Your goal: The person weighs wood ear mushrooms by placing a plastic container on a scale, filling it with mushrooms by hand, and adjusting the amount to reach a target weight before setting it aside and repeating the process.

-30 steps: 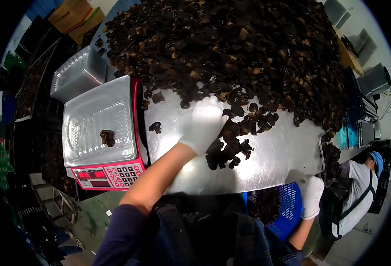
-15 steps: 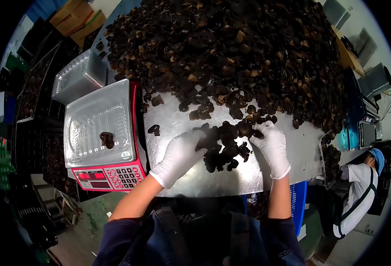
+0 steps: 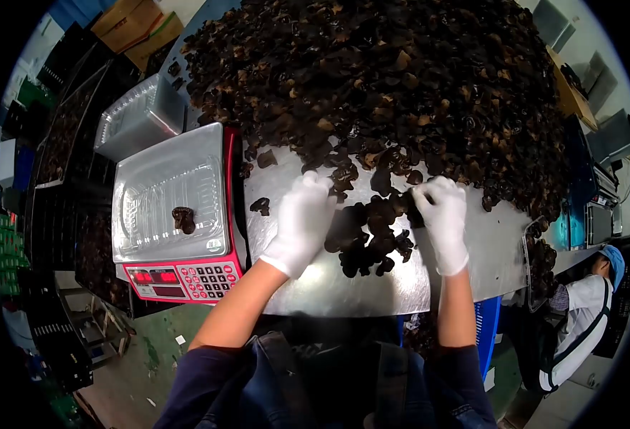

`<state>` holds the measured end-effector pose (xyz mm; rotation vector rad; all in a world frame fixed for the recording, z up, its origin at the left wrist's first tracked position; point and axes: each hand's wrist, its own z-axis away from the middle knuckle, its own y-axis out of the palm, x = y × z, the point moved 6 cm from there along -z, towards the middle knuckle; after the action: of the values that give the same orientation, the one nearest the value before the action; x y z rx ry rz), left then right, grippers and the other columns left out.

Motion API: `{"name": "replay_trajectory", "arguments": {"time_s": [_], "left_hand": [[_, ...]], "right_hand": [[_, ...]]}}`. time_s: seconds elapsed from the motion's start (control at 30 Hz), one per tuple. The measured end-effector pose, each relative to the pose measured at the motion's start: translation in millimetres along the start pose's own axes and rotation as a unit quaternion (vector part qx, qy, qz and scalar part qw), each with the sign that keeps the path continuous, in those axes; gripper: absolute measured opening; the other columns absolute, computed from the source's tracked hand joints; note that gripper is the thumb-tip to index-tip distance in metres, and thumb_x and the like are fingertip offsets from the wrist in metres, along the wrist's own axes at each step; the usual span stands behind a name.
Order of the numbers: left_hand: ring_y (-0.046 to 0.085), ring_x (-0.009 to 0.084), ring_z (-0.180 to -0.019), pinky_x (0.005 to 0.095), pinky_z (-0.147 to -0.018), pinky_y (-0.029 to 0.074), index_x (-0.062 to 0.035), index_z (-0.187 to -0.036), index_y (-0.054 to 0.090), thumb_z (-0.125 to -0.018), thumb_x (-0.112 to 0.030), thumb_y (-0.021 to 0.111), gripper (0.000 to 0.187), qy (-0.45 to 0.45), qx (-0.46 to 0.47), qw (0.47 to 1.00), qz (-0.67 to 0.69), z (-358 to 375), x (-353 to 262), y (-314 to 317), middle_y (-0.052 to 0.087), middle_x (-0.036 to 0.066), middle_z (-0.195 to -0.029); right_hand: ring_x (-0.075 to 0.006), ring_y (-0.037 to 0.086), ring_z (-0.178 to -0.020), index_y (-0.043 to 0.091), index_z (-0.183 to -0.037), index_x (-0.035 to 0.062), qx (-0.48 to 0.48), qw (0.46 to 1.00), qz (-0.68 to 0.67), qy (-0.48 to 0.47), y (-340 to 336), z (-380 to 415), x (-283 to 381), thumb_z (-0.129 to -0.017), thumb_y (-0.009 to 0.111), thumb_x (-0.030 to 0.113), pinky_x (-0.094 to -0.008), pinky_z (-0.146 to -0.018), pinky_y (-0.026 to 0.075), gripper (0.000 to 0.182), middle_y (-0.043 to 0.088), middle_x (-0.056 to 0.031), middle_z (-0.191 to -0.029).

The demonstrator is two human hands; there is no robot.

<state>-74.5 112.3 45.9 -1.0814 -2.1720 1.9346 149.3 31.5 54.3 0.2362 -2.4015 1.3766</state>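
Note:
Dark, wrinkled fungus pieces form a big heap (image 3: 386,79) across the metal table. A small loose cluster (image 3: 372,232) of them lies on bare metal between my gloved hands. At the heap's lower edge, left of the cluster, is my left hand (image 3: 302,222), its fingers curled; what they hold, if anything, is hidden. My right hand (image 3: 442,218), white-gloved too, pinches at a dark piece on the cluster's right side. On the red scale (image 3: 186,282) at the left rests a clear plastic tray (image 3: 157,207) with one dark piece (image 3: 183,219) in it.
Stacked clear trays (image 3: 140,118) stand behind the scale. At the table's right edge is a container of dark pieces (image 3: 541,264). A blue basket (image 3: 488,329) sits below the edge. A co-worker in a blue cap (image 3: 583,314) is at the lower right. Black crates (image 3: 65,236) line the left.
My left hand has moved up toward the heap, away from the cluster, and its fingers have curled. My right hand has lifted slightly, its fingers closer together. The view has shifted a little.

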Motion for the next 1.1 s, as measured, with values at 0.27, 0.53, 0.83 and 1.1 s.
{"name": "replay_trajectory", "arguments": {"time_s": [0.27, 0.53, 0.83, 1.1], "left_hand": [[0.064, 0.0332, -0.086, 0.0427, -0.077, 0.053, -0.0019, -0.095, 0.061, -0.077, -0.012, 0.069, 0.022, 0.018, 0.057, 0.992, -0.113, -59, 0, 67, 0.063, 0.016, -0.09], [0.065, 0.0359, -0.09, 0.042, -0.08, 0.051, -0.0023, -0.096, 0.063, -0.077, 0.0, 0.062, 0.019, -0.028, -0.034, 0.995, 0.085, -13, 12, -16, 0.066, 0.017, -0.095], [0.06, 0.0319, -0.099, 0.0376, -0.086, 0.051, -0.0031, -0.119, 0.058, -0.076, -0.003, 0.072, 0.045, -0.053, 0.081, 0.984, 0.148, 42, 17, -1, 0.055, 0.016, -0.109], [0.03, 0.0496, -0.137, 0.0513, -0.115, 0.029, 0.004, -0.151, 0.024, -0.065, -0.055, 0.084, 0.121, 0.036, 0.187, 0.98, 0.062, 16, -11, 25, 0.025, 0.034, -0.151]], "right_hand": [[-0.0259, 0.065, -0.073, 0.072, -0.093, 0.0054, 0.116, 0.956, 0.235, 0.13, -114, 116, -70, -0.074, 0.073, 0.006, -0.0365, -0.071, 0.05, 0.02, 0.067, -0.0111, -0.078], [-0.0297, 0.066, -0.089, 0.07, -0.107, 0.0089, 0.036, 0.974, -0.045, 0.217, -39, 52, -26, -0.079, 0.076, 0.015, -0.0352, -0.079, 0.052, 0.029, 0.067, -0.0109, -0.099], [-0.0259, 0.062, -0.086, 0.071, -0.105, 0.0074, 0.088, 0.97, -0.173, 0.147, -3, 37, 18, -0.078, 0.078, 0.017, -0.0343, -0.077, 0.051, 0.03, 0.065, -0.0089, -0.097], [-0.0379, 0.042, -0.127, 0.051, -0.138, 0.0075, 0.2, 0.98, 0.01, -0.008, 22, 47, 49, -0.068, 0.081, 0.049, -0.0485, -0.105, 0.035, 0.087, 0.046, -0.0175, -0.141]]}}
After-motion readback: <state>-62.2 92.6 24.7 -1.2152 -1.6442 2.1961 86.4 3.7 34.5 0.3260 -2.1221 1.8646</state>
